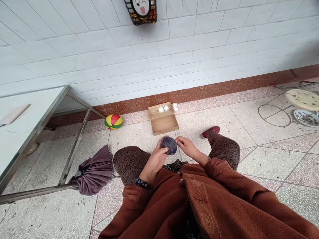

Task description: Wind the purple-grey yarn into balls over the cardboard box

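A dark purple-grey ball of yarn (169, 145) rests in my left hand (156, 158), whose thumb presses on its near side. At the ball's right edge, my right hand (188, 147) is closed in a pinch; whatever thin strand lies between its fingertips is too small to make out clearly. Beyond my hands an open cardboard box (164, 125) sits on the floor. Two small white balls (163, 108) lie on its raised lid part, and more white balls (175, 107) stand just right of it.
A colourful ball (114, 121) lies by the wall, left of the box. A folded purple umbrella (94, 171) leans near the metal-framed table (32, 116). To the right are a round stool seat (302, 99) and a dish of dark bits (307, 118). A decorated basket (141, 11) hangs on the wall.
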`<state>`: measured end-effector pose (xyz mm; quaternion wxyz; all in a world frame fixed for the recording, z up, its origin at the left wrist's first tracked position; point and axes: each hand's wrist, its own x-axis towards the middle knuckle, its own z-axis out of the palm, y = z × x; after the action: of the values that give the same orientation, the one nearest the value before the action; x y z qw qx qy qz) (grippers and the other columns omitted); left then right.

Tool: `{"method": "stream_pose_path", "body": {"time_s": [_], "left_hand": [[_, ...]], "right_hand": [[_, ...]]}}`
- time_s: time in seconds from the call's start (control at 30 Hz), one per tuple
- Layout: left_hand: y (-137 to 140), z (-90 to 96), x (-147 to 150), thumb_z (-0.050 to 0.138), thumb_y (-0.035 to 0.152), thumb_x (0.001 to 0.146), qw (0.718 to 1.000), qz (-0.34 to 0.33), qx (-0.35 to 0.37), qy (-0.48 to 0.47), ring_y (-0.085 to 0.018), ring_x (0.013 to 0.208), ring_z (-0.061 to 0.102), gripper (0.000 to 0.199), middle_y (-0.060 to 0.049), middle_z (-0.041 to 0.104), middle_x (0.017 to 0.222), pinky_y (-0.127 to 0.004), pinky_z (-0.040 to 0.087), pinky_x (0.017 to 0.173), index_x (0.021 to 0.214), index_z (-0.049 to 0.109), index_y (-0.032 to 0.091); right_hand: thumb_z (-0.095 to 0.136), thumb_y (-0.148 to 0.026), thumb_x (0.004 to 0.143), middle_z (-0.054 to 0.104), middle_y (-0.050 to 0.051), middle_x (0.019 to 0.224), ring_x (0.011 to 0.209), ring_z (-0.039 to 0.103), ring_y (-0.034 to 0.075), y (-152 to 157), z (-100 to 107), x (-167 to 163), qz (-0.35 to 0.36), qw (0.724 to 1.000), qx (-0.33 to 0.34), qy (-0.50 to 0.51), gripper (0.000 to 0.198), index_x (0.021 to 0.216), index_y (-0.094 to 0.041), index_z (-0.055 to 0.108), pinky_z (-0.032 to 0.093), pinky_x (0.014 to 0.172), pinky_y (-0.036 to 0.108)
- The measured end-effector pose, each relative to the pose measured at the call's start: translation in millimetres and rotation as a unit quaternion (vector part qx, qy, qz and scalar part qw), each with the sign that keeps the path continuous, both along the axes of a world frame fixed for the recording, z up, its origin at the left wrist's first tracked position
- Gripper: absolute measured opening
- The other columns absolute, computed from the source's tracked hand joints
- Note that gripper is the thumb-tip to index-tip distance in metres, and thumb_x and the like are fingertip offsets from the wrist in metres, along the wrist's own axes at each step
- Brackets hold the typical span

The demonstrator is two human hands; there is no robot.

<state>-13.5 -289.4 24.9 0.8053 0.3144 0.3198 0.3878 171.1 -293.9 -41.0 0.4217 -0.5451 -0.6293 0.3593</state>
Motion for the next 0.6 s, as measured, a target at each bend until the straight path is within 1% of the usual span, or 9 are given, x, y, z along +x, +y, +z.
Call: {"method": "stream_pose_path", "body": {"time_s": [0.1, 0.23, 0.3, 0.37, 0.4, 0.47, 0.53, 0.6], "left_hand": [[5.7, -6.3, -0.9, 0.073, 0.02, 0.072, 0.998, 0.052, 0.006, 0.036, -0.016, 0.099, 0.058, 0.047, -0.003, 0.063, 0.111, -0.031, 0.044, 0.09, 0.117, 0.059, 0.023], [9.8, -16.1, -3.1, 0.074, 0.025, 0.072, 0.988, 0.104, 0.047, 0.103, -0.017, 0.097, 0.058, 0.047, -0.003, 0.062, 0.107, -0.031, 0.044, 0.09, 0.115, 0.056, 0.023], [10.3, -20.2, -4.4, 0.073, 0.027, 0.072, 0.975, 0.125, 0.092, 0.162, -0.018, 0.1, 0.057, 0.049, -0.004, 0.061, 0.11, -0.032, 0.043, 0.094, 0.117, 0.054, 0.023], [9.9, -22.1, -5.3, 0.073, 0.028, 0.072, 0.952, 0.138, 0.145, 0.233, -0.019, 0.104, 0.056, 0.053, -0.005, 0.06, 0.114, -0.033, 0.04, 0.099, 0.12, 0.052, 0.023], [9.4, -21.9, -5.5, 0.073, 0.029, 0.072, 0.94, 0.134, 0.166, 0.267, -0.019, 0.106, 0.056, 0.056, -0.005, 0.06, 0.115, -0.034, 0.039, 0.101, 0.123, 0.051, 0.023], [7.7, -19.1, -5.2, 0.073, 0.03, 0.072, 0.924, 0.1, 0.191, 0.316, -0.02, 0.103, 0.057, 0.065, -0.005, 0.06, 0.113, -0.036, 0.04, 0.1, 0.131, 0.046, 0.023], [5.2, -14.4, -4.3, 0.073, 0.03, 0.072, 0.92, 0.04, 0.202, 0.333, -0.021, 0.098, 0.058, 0.077, -0.005, 0.06, 0.108, -0.037, 0.042, 0.097, 0.139, 0.038, 0.021], [2.2, -9.9, -3.9, 0.072, 0.029, 0.073, 0.921, -0.032, 0.212, 0.325, -0.021, 0.095, 0.058, 0.086, -0.006, 0.06, 0.107, -0.039, 0.043, 0.094, 0.147, 0.029, 0.02]], "right_hand": [[0.046, -0.041, 0.098, 0.06, 0.001, 0.074, 0.071, 0.056, 0.015, -3.1, 1.2, -1.4, 0.03, 0.999, 0.02, -0.011, 0.031, 0.081, -0.018, 0.061, 0.044, 0.071, 0.026], [0.047, -0.042, 0.099, 0.064, 0.003, 0.079, 0.074, 0.059, 0.015, -11.9, 14.2, -4.4, 0.12, 0.99, 0.064, -0.022, 0.032, 0.086, -0.018, 0.064, 0.046, 0.072, 0.027], [0.05, -0.042, 0.098, 0.066, 0.004, 0.08, 0.075, 0.061, 0.015, -15.6, 26.9, -5.2, 0.154, 0.985, 0.077, -0.018, 0.031, 0.087, -0.018, 0.065, 0.048, 0.072, 0.027], [0.053, -0.041, 0.098, 0.067, 0.004, 0.081, 0.074, 0.061, 0.015, -16.2, 42.4, -4.9, 0.172, 0.981, 0.087, -0.012, 0.029, 0.088, -0.018, 0.066, 0.048, 0.072, 0.026], [0.053, -0.04, 0.098, 0.067, 0.004, 0.081, 0.075, 0.062, 0.015, -15.0, 50.2, -4.3, 0.178, 0.979, 0.096, -0.012, 0.028, 0.089, -0.018, 0.066, 0.049, 0.072, 0.026], [0.053, -0.038, 0.098, 0.067, 0.004, 0.082, 0.076, 0.062, 0.015, -9.5, 63.5, -2.1, 0.187, 0.974, 0.123, -0.025, 0.025, 0.09, -0.018, 0.067, 0.049, 0.073, 0.027], [0.052, -0.035, 0.099, 0.066, 0.005, 0.082, 0.078, 0.061, 0.016, -1.1, 71.5, 1.1, 0.186, 0.969, 0.153, -0.051, 0.024, 0.09, -0.019, 0.067, 0.048, 0.074, 0.028], [0.053, -0.035, 0.099, 0.065, 0.005, 0.08, 0.077, 0.061, 0.017, 7.5, 73.1, 4.9, 0.167, 0.969, 0.168, -0.073, 0.023, 0.089, -0.019, 0.067, 0.048, 0.073, 0.029]]}}
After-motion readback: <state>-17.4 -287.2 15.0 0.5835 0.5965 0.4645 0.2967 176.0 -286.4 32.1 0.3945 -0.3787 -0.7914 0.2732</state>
